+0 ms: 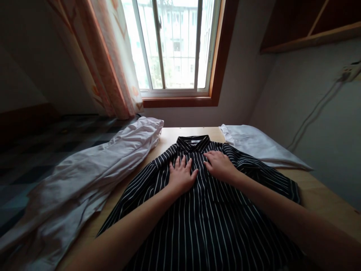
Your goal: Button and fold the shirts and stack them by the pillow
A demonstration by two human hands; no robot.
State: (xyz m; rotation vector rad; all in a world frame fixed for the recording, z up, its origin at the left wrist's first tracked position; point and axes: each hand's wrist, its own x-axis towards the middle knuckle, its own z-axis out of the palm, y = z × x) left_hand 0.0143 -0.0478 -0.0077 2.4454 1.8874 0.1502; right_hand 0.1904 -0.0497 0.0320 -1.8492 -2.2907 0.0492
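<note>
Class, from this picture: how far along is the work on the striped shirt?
Done: the black, white-striped collared shirt lies spread flat on the pale wooden table. In hand: left hand and right hand press flat on its chest. Left: no fold shows yet, sleeves out.

Matt striped cloth shirt (208, 218); smooth pale wood table (316, 192)

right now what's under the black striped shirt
The black striped shirt lies spread on a light wooden table, whose bare top shows past its edges. Left hand and right hand rest flat on top, below the collar. Anything between shirt and table is covered.
</note>
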